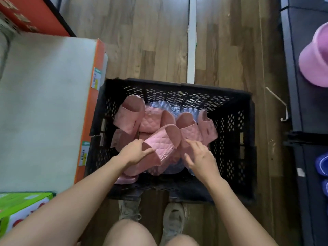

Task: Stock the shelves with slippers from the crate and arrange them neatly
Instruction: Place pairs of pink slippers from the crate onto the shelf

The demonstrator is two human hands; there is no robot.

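Observation:
A black perforated crate stands on the wooden floor in front of my feet. Inside lie several pink quilted slippers on pale blue ones. My left hand grips the front edge of one pink slipper, lifted and tilted above the pile. My right hand hovers beside it with fingers spread and relaxed, fingertips close to another pink slipper; it holds nothing.
A pale shelf top with an orange edge and price labels touches the crate's left side. A dark shelf unit on the right carries a purple slipper and blue ones. A green box sits at lower left.

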